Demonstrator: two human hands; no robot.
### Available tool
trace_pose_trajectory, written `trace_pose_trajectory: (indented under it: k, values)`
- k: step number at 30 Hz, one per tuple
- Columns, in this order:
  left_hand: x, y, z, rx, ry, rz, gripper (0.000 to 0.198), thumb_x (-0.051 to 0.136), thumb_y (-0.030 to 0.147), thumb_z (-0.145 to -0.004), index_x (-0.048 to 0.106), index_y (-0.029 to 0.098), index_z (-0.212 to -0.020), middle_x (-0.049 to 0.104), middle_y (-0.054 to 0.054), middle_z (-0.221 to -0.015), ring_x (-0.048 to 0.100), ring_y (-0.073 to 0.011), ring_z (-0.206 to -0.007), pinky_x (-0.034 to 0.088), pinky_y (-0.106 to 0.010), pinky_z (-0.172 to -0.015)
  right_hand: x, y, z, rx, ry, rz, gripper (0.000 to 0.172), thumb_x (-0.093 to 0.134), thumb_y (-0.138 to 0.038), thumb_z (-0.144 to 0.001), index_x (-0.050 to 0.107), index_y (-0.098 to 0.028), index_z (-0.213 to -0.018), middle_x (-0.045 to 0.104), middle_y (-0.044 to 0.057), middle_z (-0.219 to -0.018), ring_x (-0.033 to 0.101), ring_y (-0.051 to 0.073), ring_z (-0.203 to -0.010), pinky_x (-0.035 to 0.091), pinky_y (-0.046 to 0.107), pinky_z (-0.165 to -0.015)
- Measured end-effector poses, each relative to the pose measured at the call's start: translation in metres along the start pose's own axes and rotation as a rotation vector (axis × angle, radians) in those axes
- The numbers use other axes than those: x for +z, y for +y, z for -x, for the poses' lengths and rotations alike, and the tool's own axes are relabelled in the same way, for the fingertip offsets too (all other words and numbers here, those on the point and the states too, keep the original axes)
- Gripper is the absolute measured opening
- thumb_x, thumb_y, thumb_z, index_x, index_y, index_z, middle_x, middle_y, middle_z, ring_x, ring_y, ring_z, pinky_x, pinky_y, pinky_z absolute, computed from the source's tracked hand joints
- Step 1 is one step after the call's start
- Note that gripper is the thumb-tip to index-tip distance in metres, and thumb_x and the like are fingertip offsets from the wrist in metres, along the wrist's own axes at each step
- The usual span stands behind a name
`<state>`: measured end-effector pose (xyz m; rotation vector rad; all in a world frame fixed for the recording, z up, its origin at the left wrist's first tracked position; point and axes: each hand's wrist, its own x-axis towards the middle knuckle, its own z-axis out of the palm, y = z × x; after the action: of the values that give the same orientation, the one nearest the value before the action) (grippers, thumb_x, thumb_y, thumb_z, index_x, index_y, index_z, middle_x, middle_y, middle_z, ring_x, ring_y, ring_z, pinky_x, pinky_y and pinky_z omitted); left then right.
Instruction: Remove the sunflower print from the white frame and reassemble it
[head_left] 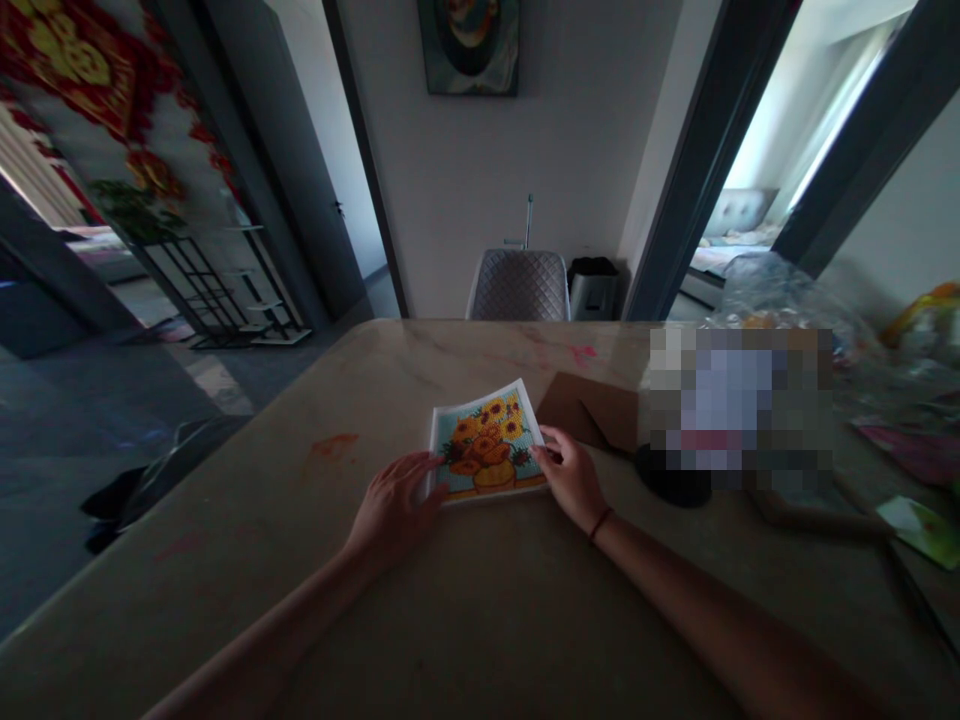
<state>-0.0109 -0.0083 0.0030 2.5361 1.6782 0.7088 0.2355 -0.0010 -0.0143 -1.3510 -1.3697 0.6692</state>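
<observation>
A small square sunflower picture (487,445) with a white border and a dotted, mosaic-like surface is at the middle of the table. It shows yellow and orange flowers in a vase on light blue. My left hand (394,505) holds its left edge, with the thumb near the lower left corner. At the right edge, my right hand (574,480) grips the picture between thumb and fingers; a dark band circles that wrist. Whether the picture's underside touches the table cannot be seen. Just beyond my right hand lies a brown flat sheet (600,405).
The marble-patterned table (315,620) fills the foreground. A round black base (675,480) stands to the right, below a blurred-out patch. Clear plastic packaging (787,290) and a green-white packet (922,530) lie farther right. A grey quilted chair (523,285) faces the far edge.
</observation>
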Motion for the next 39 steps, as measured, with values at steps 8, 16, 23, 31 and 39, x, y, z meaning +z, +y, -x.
trace_pose_trajectory:
  k: [8, 16, 23, 31, 39]
  values:
    - [0.001, -0.002, -0.002, -0.029, 0.01, -0.007, 0.033, 0.051, 0.037, -0.077, 0.06, 0.024, -0.106, 0.059, -0.005, -0.115, 0.05, -0.0235, -0.111, 0.039, -0.044, -0.094, 0.005, 0.003, -0.002, -0.012, 0.024, 0.033, 0.03, 0.055, -0.03, -0.075, 0.06, -0.017, -0.101, 0.068, 0.01, -0.094, 0.064, 0.021, -0.086, 0.051, 0.032, -0.074]
    - [0.003, -0.007, -0.003, -0.041, 0.001, -0.037, 0.03, 0.05, 0.031, -0.077, 0.062, 0.025, -0.103, 0.052, -0.004, -0.126, 0.038, -0.0263, -0.123, 0.034, -0.047, -0.098, 0.003, 0.006, -0.002, -0.177, 0.039, 0.14, 0.035, 0.054, -0.026, -0.076, 0.058, -0.017, -0.11, 0.063, 0.01, -0.109, 0.058, 0.021, -0.1, 0.046, 0.036, -0.086]
    - [0.002, -0.007, -0.002, -0.035, -0.01, -0.025, 0.031, 0.049, 0.031, -0.078, 0.061, 0.026, -0.105, 0.053, -0.003, -0.124, 0.039, -0.0259, -0.123, 0.036, -0.048, -0.098, 0.003, 0.005, 0.002, -0.358, -0.038, 0.338, 0.027, 0.051, -0.014, -0.075, 0.065, -0.018, -0.098, 0.065, 0.008, -0.103, 0.055, 0.02, -0.101, 0.04, 0.038, -0.093]
    - [0.001, -0.006, -0.001, -0.038, -0.033, 0.002, 0.03, 0.046, 0.029, -0.079, 0.06, 0.023, -0.105, 0.053, -0.006, -0.125, 0.04, -0.0258, -0.122, 0.033, -0.048, -0.099, -0.002, -0.001, 0.003, -0.358, -0.109, 0.432, 0.025, 0.049, -0.017, -0.077, 0.066, -0.019, -0.095, 0.065, 0.008, -0.103, 0.054, 0.02, -0.102, 0.04, 0.039, -0.092]
    - [-0.004, -0.003, -0.002, -0.077, -0.039, 0.02, 0.029, 0.047, 0.018, -0.071, 0.061, 0.02, -0.097, 0.054, -0.007, -0.123, 0.041, -0.0268, -0.12, 0.034, -0.047, -0.099, -0.011, -0.006, 0.002, -0.4, -0.217, 0.387, 0.018, 0.051, -0.021, -0.077, 0.066, -0.018, -0.086, 0.067, 0.005, -0.094, 0.056, 0.018, -0.094, 0.041, 0.036, -0.089]
